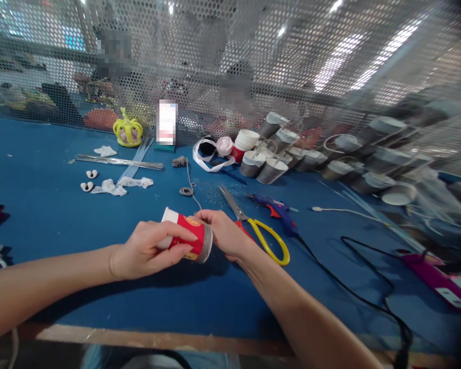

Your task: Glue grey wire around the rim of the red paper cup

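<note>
My left hand [148, 249] is wrapped round a red and white paper cup [186, 231] that lies on its side just above the blue table [46, 205]. At the cup's base, which bears a grey band, my right hand [223, 233] has its fingers pinched. A grey cord [187, 179] runs from that spot back across the table. Whether the right fingers hold the cord's end is not clear. Yellow-handled scissors [257, 228] lie just right of my right hand.
A blue glue gun [278, 211] with a black cable [353, 289] lies right of the scissors. Several grey-wrapped cups [271, 170] are stacked at the back right by a perforated metal screen [230, 61]. A yellow crown [127, 129], metal rods [119, 162] and white scraps [109, 187] lie at the back left.
</note>
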`<state>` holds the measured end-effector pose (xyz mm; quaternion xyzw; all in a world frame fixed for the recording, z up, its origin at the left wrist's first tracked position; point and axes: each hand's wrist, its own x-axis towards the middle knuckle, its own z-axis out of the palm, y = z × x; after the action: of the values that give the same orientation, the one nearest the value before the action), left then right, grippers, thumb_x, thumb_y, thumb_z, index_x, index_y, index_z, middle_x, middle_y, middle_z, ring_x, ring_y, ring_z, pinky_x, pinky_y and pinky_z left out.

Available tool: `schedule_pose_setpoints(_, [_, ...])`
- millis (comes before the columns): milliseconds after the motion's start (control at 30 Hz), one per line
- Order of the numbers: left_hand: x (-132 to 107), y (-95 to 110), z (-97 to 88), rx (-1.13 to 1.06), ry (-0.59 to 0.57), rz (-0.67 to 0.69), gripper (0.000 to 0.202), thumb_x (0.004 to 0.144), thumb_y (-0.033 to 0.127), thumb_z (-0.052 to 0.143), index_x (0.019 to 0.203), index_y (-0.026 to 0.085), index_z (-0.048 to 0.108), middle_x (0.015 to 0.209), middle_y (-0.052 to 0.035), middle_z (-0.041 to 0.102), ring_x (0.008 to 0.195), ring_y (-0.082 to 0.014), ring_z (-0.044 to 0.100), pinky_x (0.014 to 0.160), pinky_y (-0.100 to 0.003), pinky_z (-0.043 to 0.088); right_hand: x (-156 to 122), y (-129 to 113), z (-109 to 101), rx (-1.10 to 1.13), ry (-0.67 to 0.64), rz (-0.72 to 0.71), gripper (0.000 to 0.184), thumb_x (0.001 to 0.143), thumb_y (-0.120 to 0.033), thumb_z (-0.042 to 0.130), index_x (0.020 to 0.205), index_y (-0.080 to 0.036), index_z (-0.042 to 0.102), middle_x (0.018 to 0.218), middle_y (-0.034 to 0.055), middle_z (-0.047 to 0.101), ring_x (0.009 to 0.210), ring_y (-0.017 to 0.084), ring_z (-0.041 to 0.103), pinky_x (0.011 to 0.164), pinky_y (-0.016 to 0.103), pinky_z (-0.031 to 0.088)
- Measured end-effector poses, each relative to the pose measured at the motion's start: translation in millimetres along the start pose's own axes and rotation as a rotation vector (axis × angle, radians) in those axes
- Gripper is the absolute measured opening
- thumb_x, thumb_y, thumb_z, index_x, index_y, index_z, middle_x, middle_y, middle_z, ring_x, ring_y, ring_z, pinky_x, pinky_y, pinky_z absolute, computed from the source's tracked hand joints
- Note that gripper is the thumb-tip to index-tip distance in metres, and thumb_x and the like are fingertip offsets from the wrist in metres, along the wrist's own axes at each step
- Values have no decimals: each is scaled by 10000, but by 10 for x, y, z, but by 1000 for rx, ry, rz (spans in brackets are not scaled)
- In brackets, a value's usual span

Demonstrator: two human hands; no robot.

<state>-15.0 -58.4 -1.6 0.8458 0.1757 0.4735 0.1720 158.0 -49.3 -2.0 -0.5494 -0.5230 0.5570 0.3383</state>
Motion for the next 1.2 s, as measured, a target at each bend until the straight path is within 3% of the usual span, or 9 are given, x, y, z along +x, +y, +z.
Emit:
schedule_pose_setpoints(433, [-34, -40, 22, -1, 25, -27, 76, 821, 175, 525, 854, 138, 583, 592, 9, 643, 415, -38, 484, 428, -116, 389, -6, 14, 5, -25, -8, -7, 242, 547, -281, 677, 536, -174, 460, 513, -56, 465, 491, 71, 377, 472, 220, 302])
schedule_pose_setpoints(1200, [-15, -74, 69, 74, 4, 195, 122, 872, 232, 465, 864, 156, 560, 526, 19, 639, 394, -53, 529, 429, -132, 385, 29, 102, -6, 36, 8, -28, 363, 640, -488, 608, 556, -181, 435, 527, -57, 420, 499, 74, 333, 477, 227, 281])
